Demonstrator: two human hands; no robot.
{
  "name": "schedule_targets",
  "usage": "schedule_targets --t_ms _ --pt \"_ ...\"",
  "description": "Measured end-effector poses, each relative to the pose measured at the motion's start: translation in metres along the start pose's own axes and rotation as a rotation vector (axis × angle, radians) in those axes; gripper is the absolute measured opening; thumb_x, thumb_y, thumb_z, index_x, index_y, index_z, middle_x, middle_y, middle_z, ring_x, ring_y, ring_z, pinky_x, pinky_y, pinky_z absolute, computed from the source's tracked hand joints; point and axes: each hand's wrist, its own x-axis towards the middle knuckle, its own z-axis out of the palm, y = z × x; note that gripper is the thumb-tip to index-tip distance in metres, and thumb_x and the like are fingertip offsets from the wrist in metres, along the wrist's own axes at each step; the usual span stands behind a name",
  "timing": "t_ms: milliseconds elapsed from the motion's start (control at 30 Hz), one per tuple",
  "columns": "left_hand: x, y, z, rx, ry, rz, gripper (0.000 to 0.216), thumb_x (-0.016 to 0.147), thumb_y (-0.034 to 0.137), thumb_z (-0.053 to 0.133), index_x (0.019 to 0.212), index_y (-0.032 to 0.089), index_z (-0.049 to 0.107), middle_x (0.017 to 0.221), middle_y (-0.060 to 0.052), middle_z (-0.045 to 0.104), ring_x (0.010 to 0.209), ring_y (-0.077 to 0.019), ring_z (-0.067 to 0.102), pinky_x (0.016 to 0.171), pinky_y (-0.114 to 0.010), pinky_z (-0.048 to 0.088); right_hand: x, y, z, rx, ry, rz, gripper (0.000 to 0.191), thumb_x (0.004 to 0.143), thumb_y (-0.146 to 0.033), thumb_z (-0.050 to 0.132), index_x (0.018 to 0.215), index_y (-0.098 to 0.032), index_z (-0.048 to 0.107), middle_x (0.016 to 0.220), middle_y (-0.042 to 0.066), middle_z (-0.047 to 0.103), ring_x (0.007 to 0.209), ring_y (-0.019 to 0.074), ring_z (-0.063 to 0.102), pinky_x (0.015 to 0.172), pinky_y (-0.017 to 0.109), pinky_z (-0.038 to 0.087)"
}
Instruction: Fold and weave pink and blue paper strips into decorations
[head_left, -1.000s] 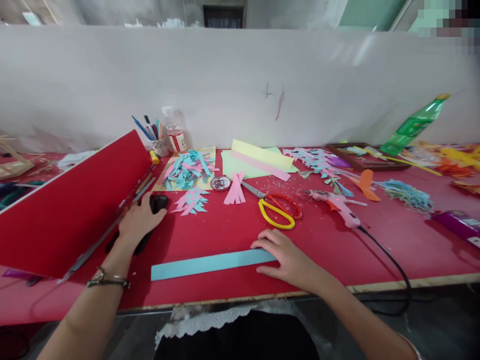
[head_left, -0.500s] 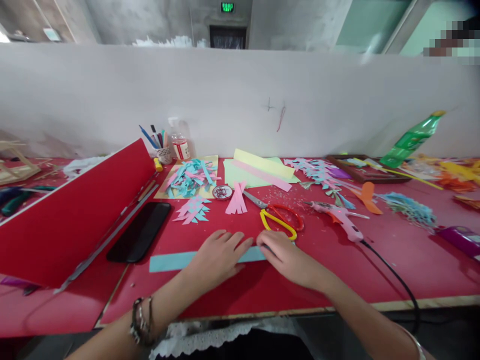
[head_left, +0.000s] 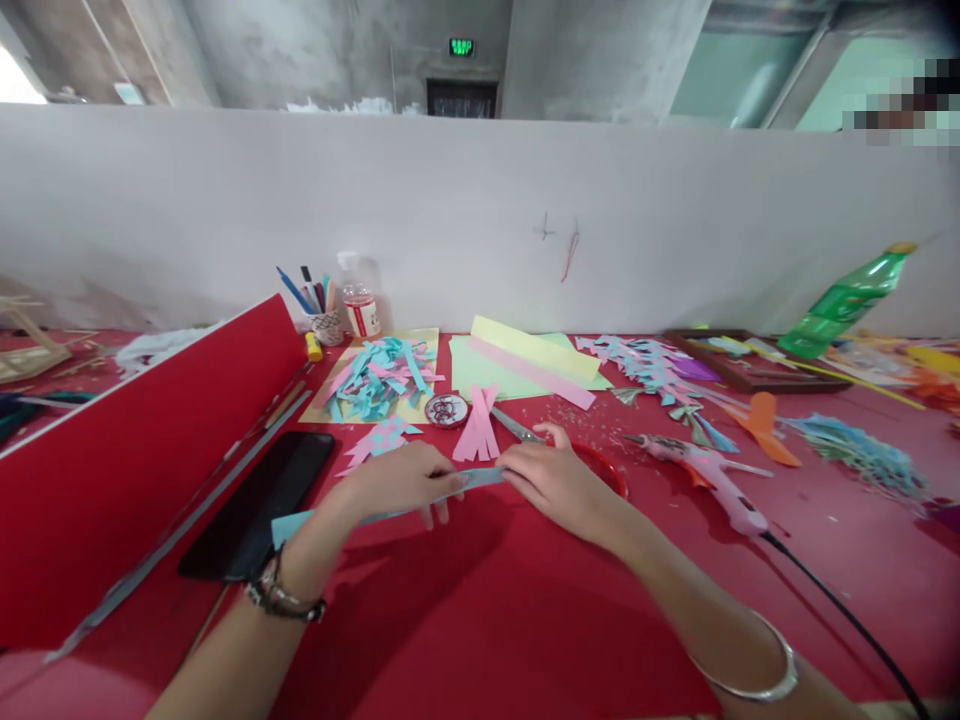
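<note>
A long light-blue paper strip (head_left: 480, 478) is held above the red tabletop between my two hands. My left hand (head_left: 401, 480) pinches it near its middle, and the strip's left end passes behind that wrist. At the other end, the fingers of my right hand (head_left: 551, 480) are closed on the strip. Scissors (head_left: 517, 427) lie just beyond my right hand, which hides part of their handles. Crossed pink paper strips (head_left: 477, 428) lie ahead of both hands, near a small round dish (head_left: 447, 409).
To the left are a black phone (head_left: 259, 505) and a standing red board (head_left: 150, 480). A pile of paper scraps (head_left: 386, 378) lies at the back. On the right rest a pink glue gun (head_left: 709, 475), with its black cord, and a tilted green bottle (head_left: 847, 300).
Both hands have lifted the blue strip off the table, and it has turned partly edge-on. The left hand has shifted left, and the right now partly covers the scissors. The view has tilted slightly.
</note>
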Motion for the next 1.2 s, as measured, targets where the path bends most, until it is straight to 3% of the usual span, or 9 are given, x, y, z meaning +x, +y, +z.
schedule_targets --t_ms 67,133,300,467,700,967,1033,1100,1200 --pt "0.003 0.002 0.01 0.174 0.205 0.024 0.028 0.081 0.029 0.034 0.077 0.017 0.059 0.068 -0.003 0.063 0.061 -0.0127 0.057 0.053 -0.02 0.037 -0.002 -0.001 0.01 -0.036 0.011 0.024 0.025 0.086 -0.018 0.031 0.074 -0.017 0.053 0.072 0.001 0.06 0.068 0.0121 0.052 0.079 0.034 0.025" --pt "0.008 0.006 0.021 0.335 0.311 0.065 0.022 0.08 0.024 0.035 0.079 0.017 0.056 0.072 -0.004 0.062 0.063 -0.0138 0.057 0.054 -0.021 0.037 -0.002 -0.002 0.017 -0.021 0.009 0.024 0.025 0.086 -0.019 0.031 0.072 -0.016 0.052 0.069 0.001 0.059 0.064 0.0123 0.051 0.071 0.03 0.028" --pt "0.019 0.011 0.04 0.607 0.366 0.105 0.019 0.08 0.019 0.034 0.078 0.015 0.052 0.058 -0.005 0.058 0.052 -0.0168 0.056 0.049 -0.025 0.038 0.001 -0.002 0.026 0.114 0.056 0.066 0.026 0.086 -0.025 0.033 0.069 -0.017 0.051 0.066 0.0 0.059 0.058 0.0114 0.047 0.062 0.026 0.029" --pt "0.019 -0.003 0.031 0.724 0.45 0.115 0.024 0.078 0.017 0.031 0.072 0.015 0.055 0.049 -0.004 0.054 0.045 -0.015 0.052 0.044 -0.023 0.032 0.002 0.012 0.02 0.213 0.151 0.102 0.029 0.087 -0.03 0.033 0.069 -0.017 0.052 0.063 -0.002 0.057 0.06 0.011 0.046 0.064 0.024 0.03" --pt "0.002 -0.037 -0.003 0.798 0.489 -0.183 0.024 0.078 0.022 0.033 0.075 0.018 0.057 0.054 -0.004 0.058 0.049 -0.0137 0.051 0.045 -0.022 0.024 -0.004 0.049 0.004 0.177 0.304 0.199 0.028 0.085 -0.03 0.035 0.066 -0.017 0.05 0.06 -0.001 0.054 0.057 0.0111 0.047 0.065 0.025 0.03" --pt "-0.027 -0.073 -0.028 0.809 0.786 -0.592 0.031 0.082 0.029 0.027 0.083 0.018 0.056 0.063 -0.007 0.06 0.056 -0.0175 0.053 0.047 -0.023 0.026 -0.007 0.055 0.0 0.166 0.482 0.298 0.026 0.084 -0.029 0.034 0.067 -0.017 0.05 0.06 0.001 0.054 0.058 0.0133 0.047 0.061 0.025 0.031" --pt "-0.023 -0.064 -0.024 0.737 0.93 -0.53 0.03 0.082 0.029 0.028 0.087 0.016 0.055 0.07 -0.007 0.061 0.062 -0.018 0.055 0.051 -0.024 0.031 -0.007 0.053 0.003 0.137 0.479 0.273 0.026 0.085 -0.028 0.034 0.07 -0.017 0.051 0.062 0.001 0.056 0.059 0.0135 0.047 0.063 0.027 0.029" --pt "-0.012 -0.048 -0.014 0.713 1.039 -0.276 0.028 0.082 0.027 0.031 0.093 0.014 0.053 0.085 -0.009 0.061 0.078 -0.0179 0.055 0.063 -0.026 0.037 -0.006 0.047 0.01 0.114 0.428 0.201 0.023 0.085 -0.027 0.035 0.073 -0.018 0.052 0.065 0.0 0.057 0.06 0.0128 0.046 0.067 0.029 0.026" --pt "0.007 -0.025 0.006 0.791 0.94 0.207 0.03 0.08 0.032 0.039 0.103 0.016 0.051 0.101 -0.008 0.059 0.091 -0.0188 0.052 0.077 -0.03 0.037 -0.004 0.034 0.022 0.133 0.385 0.099 0.022 0.086 -0.024 0.035 0.075 -0.018 0.052 0.069 -0.001 0.058 0.062 0.0111 0.046 0.073 0.03 0.022"
